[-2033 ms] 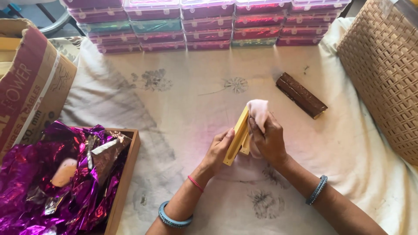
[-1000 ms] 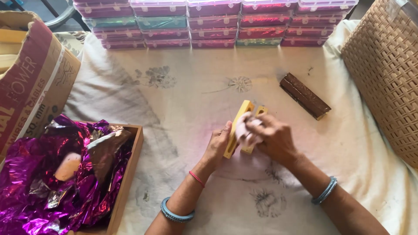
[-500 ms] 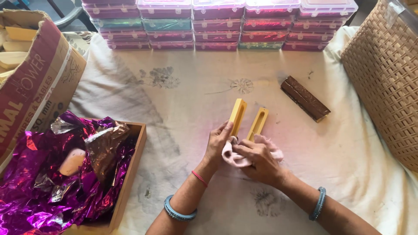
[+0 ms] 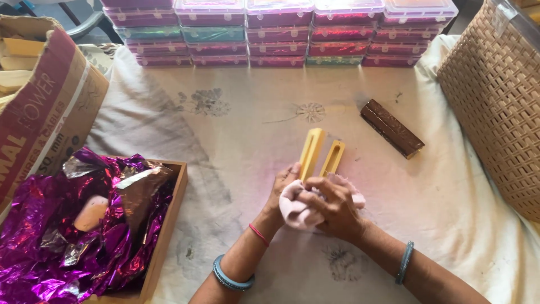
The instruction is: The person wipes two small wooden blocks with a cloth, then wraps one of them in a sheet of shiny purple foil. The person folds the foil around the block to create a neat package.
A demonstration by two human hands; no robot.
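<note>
Two yellow slotted mould halves [image 4: 320, 153] stand side by side; both hands' fingers [image 4: 315, 198] clamped on pink cloth [image 4: 295, 209].

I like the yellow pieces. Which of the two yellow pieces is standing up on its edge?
The left yellow piece, beside the left hand, stands on edge. The right yellow piece lies flat, its slot facing up.

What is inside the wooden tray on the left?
The wooden tray holds crumpled purple foil and a pale oval piece resting on it. Whatever lies beneath the foil is covered.

home packing workshop | stacked plastic boxes [image 4: 281, 28] | foil wrappers [image 4: 62, 225] | cloth-covered table [image 4: 236, 124]
</note>
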